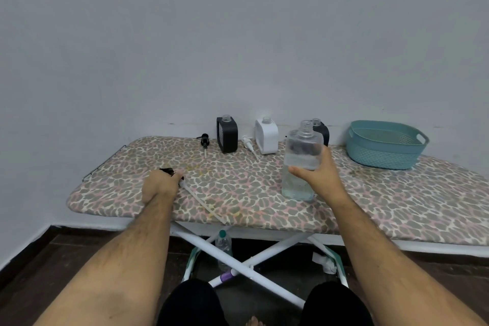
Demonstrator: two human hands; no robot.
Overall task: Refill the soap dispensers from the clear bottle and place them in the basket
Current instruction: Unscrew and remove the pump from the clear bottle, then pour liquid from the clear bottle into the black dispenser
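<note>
My left hand clutches a black pump head, its long tube on the leopard-print ironing board. My right hand grasps the clear bottle; I'd tilt slowly into the open-necked boxy dispensers. The woven-look teal plastic basket waits rightmost.

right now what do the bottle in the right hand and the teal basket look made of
Clear bottle: likely transparent plastic, possibly glass; liquid shows through its glossy wall and its neck is threaded. Teal basket: matte moulded plastic, judging by the woven-look perforated sides and cut-out handles.
</note>
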